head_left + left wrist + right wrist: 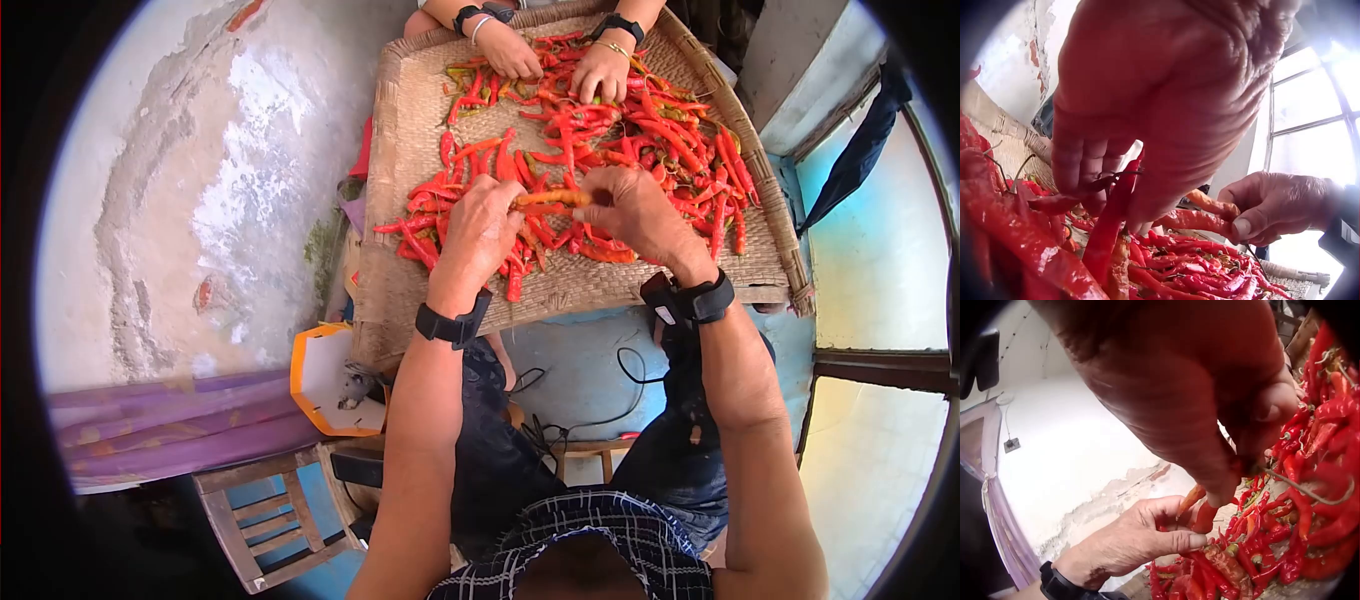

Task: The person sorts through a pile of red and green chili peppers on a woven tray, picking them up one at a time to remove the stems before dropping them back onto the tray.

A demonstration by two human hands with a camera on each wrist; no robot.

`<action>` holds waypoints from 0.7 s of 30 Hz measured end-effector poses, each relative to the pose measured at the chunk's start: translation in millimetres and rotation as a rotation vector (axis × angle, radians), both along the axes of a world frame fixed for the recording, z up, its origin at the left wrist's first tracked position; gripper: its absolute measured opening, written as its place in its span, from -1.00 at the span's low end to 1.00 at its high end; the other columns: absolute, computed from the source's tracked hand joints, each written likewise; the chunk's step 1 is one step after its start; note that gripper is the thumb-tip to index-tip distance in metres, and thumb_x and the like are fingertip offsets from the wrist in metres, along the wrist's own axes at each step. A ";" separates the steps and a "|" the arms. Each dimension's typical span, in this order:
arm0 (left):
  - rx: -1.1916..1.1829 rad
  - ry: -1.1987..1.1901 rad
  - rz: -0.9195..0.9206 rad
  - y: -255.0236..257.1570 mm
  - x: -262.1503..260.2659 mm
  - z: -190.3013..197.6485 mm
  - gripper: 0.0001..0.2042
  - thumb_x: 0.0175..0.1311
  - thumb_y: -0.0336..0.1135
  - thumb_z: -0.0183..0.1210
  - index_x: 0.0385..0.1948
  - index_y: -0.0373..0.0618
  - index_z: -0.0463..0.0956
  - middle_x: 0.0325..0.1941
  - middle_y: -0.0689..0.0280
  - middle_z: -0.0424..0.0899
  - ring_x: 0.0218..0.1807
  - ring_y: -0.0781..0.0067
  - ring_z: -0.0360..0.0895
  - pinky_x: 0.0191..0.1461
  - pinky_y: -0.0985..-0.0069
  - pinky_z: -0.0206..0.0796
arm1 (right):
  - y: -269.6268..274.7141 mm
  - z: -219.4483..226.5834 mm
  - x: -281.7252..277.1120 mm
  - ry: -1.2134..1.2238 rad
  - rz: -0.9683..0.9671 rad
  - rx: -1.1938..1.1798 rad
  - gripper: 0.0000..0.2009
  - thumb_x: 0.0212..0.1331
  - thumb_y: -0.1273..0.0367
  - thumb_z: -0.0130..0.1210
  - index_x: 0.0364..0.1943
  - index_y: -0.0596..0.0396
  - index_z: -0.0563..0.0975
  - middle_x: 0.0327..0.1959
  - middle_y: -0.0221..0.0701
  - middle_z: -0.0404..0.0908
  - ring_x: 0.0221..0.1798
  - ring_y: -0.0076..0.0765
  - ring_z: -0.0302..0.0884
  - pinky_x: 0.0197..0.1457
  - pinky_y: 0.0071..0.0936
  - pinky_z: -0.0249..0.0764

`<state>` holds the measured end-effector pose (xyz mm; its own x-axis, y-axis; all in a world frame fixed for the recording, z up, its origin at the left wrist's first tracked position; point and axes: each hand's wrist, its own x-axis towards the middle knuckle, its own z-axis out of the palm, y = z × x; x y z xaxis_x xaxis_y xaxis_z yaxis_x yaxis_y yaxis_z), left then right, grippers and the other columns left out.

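Two orange-red chili peppers lie side by side between my hands, just above the heap. My left hand grips their left ends, thumb curled in, as the left hand in the right wrist view also shows. At their other ends, my right hand pinches the peppers; in the left wrist view a dark stem hangs below the right hand's thumb. Under both hands red chili peppers spread over a woven tray. The left hand's palm hides part of its own grip in the left wrist view.
Across the tray, another person's two hands work among the peppers. A peeling wall stands on the left, a window on the right. An orange-edged box and a wooden chair sit lower left; a black cable lies below.
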<state>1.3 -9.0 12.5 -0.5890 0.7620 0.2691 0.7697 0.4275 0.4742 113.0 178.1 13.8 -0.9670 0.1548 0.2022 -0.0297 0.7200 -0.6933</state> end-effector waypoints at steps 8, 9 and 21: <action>0.104 0.021 -0.034 -1.2 -9.2 -3.7 -0.82 0.01 -0.58 0.14 -0.31 -0.17 0.47 -0.24 0.12 0.47 -0.18 0.07 0.49 -0.11 0.28 0.35 | 39.9 7.8 -8.0 0.243 -0.326 -1.099 -0.77 0.25 0.26 0.10 -0.28 0.18 0.51 -0.50 -0.45 0.53 -0.53 -0.64 0.40 -0.52 -0.67 0.35; 0.106 0.023 -0.035 0.8 -8.1 -1.2 -0.82 0.01 -0.58 0.14 -0.31 -0.17 0.47 -0.24 0.12 0.47 -0.18 0.07 0.49 -0.11 0.28 0.35 | 41.3 11.7 -9.9 0.330 -0.442 -1.239 -0.76 0.25 0.26 0.09 -0.25 0.19 0.50 -0.47 -0.44 0.54 -0.51 -0.62 0.43 -0.54 -0.66 0.36; 0.142 -0.029 -0.273 22.1 9.4 1.8 -0.80 0.01 -0.62 0.11 -0.31 -0.13 0.51 -0.06 0.11 0.51 0.03 0.08 0.52 0.00 0.35 0.41 | -7.1 -30.1 -32.4 0.007 -0.119 -0.751 -0.73 0.20 0.29 0.16 -0.11 0.16 0.58 -0.37 -0.40 0.62 -0.29 -0.58 0.46 -0.20 -0.53 0.44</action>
<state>10.7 13.1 14.4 -0.3770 0.8490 0.3702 0.8321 0.1349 0.5380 80.6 171.1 -16.2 -0.9345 0.3559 0.0072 0.0126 0.0534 -0.9985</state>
